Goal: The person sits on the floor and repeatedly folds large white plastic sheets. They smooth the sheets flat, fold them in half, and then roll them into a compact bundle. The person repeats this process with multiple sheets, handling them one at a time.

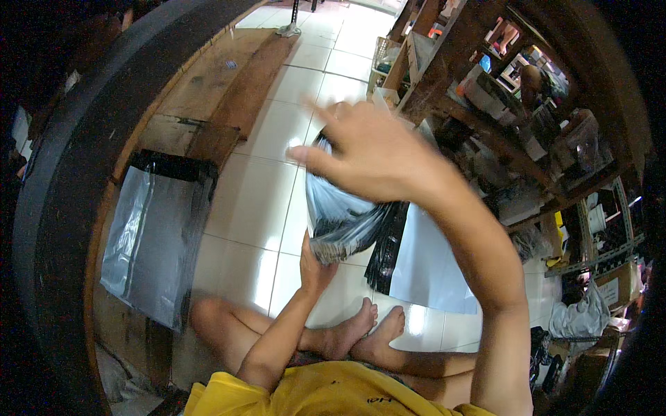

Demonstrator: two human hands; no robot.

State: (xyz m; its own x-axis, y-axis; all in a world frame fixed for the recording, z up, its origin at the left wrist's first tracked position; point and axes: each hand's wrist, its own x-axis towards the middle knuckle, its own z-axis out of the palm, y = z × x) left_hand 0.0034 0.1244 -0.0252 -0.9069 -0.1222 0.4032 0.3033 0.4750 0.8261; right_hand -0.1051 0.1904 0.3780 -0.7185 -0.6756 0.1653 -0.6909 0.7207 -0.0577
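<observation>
White tiled floor (246, 197), with wooden boards (260, 87) along its left side. A stack of grey plastic bags (152, 239) lies on the boards; a second pile (433, 260) lies on the tiles, right of centre. Between them, above the floor, is a bent bundle of bags (340, 201). Right hand (371, 152): blurred, over the bundle, thumb and forefinger wide apart; contact cannot be told. Left hand (316, 272): gripping the bundle's lower end.
</observation>
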